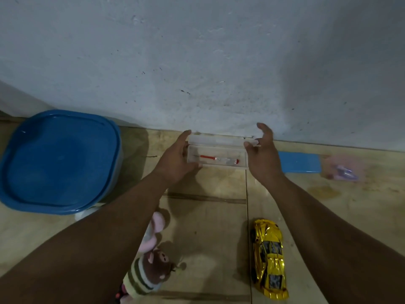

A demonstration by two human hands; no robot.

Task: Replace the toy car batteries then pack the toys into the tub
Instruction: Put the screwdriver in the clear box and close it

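A clear plastic case (217,153) lies on the floor against the wall, lid swung back, with a red-tipped screwdriver (219,159) inside. My left hand (177,159) touches the case's left end, thumb at its front edge. My right hand (262,154) is at the right end, fingers spread, touching the lid's corner. A shiny gold toy car (269,257) lies on the floor below my right arm. A blue tub with its lid on (59,161) stands at the left. Plush toys (149,260) lie under my left forearm.
A flat blue box (299,162) lies right of the case. Beyond it is a blurred pinkish clear bag (341,170) with small items in it. The grey wall (197,62) rises right behind the case. The floor is tan tile.
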